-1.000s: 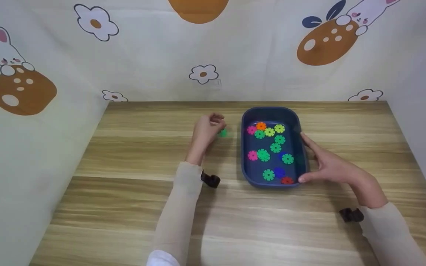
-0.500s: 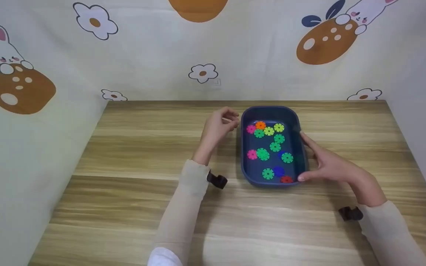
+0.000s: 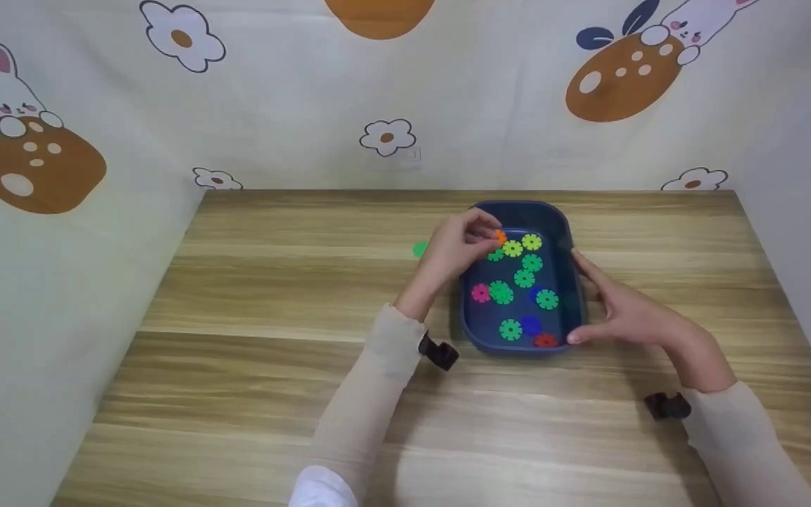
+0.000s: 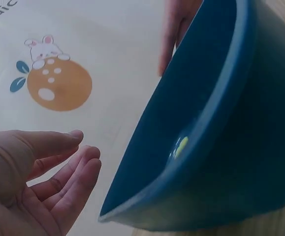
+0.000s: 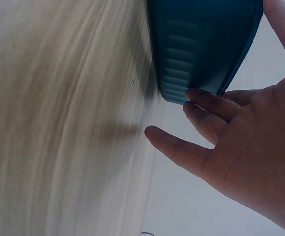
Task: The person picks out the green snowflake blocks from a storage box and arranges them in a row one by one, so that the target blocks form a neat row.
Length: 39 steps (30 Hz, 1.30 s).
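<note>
A dark blue plastic tray (image 3: 472, 331) stands on the wooden table, holding several flat notched plastic discs. My left hand (image 3: 453, 243) hangs over the tray's far left part in the head view, fingertips at an orange disc (image 3: 500, 237). In the left wrist view, that hand (image 4: 48, 182) has thumb and fingers parted beside the tray rim, nothing between them. My right hand (image 3: 631, 317) rests spread against the tray's right outer side, thumb at the near corner. From the right wrist, its fingers (image 5: 206, 105) look mostly straight along the outer wall.
A green disc (image 3: 419, 249) lies on the table (image 3: 272, 282) left of the tray, partly hidden by my left hand. Inside the tray are yellow discs (image 3: 532, 242), a pink disc (image 3: 481, 293) and a red disc (image 3: 545, 341). A patterned cloth (image 3: 293, 105) hangs behind.
My left hand has moved right, from beside the green disc to over the tray. That disc, hidden half a second ago, shows again on the table. The right hand and tray stay put.
</note>
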Tool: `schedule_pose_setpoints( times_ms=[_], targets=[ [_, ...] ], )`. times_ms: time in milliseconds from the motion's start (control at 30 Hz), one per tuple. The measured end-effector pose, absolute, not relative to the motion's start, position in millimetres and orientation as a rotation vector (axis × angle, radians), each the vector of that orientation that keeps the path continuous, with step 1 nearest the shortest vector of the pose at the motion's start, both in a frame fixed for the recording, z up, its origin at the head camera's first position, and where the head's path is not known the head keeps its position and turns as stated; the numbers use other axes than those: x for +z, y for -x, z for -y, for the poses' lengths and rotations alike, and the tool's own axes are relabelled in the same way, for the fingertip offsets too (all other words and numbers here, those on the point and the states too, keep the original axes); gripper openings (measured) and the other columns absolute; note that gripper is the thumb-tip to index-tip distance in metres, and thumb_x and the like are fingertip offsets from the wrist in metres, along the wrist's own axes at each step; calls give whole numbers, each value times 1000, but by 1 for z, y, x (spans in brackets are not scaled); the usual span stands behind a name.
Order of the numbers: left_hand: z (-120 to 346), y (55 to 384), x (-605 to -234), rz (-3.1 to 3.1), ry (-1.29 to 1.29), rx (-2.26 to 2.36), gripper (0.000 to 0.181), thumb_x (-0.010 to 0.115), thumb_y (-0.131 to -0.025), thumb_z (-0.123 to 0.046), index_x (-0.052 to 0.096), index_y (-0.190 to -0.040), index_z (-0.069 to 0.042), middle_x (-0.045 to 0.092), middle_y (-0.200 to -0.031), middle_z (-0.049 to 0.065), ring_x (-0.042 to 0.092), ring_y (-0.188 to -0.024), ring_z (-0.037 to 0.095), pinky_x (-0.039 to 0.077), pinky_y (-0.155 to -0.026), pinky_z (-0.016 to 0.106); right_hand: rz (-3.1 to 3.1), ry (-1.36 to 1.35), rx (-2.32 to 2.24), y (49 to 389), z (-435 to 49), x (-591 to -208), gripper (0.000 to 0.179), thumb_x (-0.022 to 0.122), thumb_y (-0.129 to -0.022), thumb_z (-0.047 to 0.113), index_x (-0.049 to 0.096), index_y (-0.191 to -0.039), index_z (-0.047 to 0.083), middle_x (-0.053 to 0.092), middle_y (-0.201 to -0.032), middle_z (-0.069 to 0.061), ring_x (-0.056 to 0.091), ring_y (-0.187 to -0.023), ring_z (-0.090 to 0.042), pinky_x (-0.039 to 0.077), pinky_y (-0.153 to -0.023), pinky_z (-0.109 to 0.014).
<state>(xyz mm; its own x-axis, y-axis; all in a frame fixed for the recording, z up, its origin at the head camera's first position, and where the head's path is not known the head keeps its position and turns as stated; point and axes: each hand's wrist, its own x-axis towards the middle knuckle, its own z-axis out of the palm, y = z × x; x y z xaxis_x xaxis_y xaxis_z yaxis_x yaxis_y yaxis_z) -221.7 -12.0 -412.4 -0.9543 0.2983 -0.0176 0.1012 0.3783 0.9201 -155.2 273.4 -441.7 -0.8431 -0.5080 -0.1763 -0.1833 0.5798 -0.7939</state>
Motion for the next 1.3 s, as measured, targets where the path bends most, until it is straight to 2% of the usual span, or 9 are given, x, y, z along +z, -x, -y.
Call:
schedule_pose_setpoints(
  times_ms=[367, 600, 933, 1100, 1300],
  targets=[
    [-20, 211, -420, -2448, -555, 1507, 27, 74, -90, -13, 68, -115, -5, 75, -107, 8, 72, -92, 19, 58, -79, 21, -2410, 555, -1177, 154, -274, -441, 120, 85, -79, 23, -3, -161, 12, 6, -167, -23, 16, -150, -51, 20, -117, -69],
    [-41, 203, -429, -2423, -551, 1400, 28, 75, -89, -11, 68, -116, -8, 73, -109, 6, 68, -92, 15, 55, -78, 16, -2417, 566, -1176, 153, -273, -441, 119, 84, -80, 22, -2, -161, 12, 5, -166, -24, 14, -150, -51, 20, -115, -71],
    [-56, 196, -450, -2419, -425, 1085, 28, 70, -91, -9, 66, -119, -13, 71, -119, 1, 63, -110, 14, 49, -99, 23, -2413, 574, -1181, 155, -273, -442, 119, 84, -80, 22, -3, -160, 11, 4, -167, -24, 14, -150, -50, 21, -116, -69],
    [-58, 195, -455, -2370, -399, 1030, 31, 76, -88, -10, 67, -117, -13, 72, -110, -1, 63, -98, 10, 51, -94, 23, -2421, 580, -1183, 155, -274, -443, 120, 85, -79, 22, -2, -161, 10, 5, -166, -24, 15, -150, -50, 22, -116, -68],
    [-58, 193, -457, -2384, -509, 979, 5, 77, -87, -13, 74, -91, -14, 73, -90, -3, 57, -78, 6, 47, -75, 17, -2412, 575, -1203, 154, -274, -443, 120, 85, -79, 22, -2, -161, 11, 5, -166, -24, 18, -149, -50, 22, -117, -66]
  ],
)
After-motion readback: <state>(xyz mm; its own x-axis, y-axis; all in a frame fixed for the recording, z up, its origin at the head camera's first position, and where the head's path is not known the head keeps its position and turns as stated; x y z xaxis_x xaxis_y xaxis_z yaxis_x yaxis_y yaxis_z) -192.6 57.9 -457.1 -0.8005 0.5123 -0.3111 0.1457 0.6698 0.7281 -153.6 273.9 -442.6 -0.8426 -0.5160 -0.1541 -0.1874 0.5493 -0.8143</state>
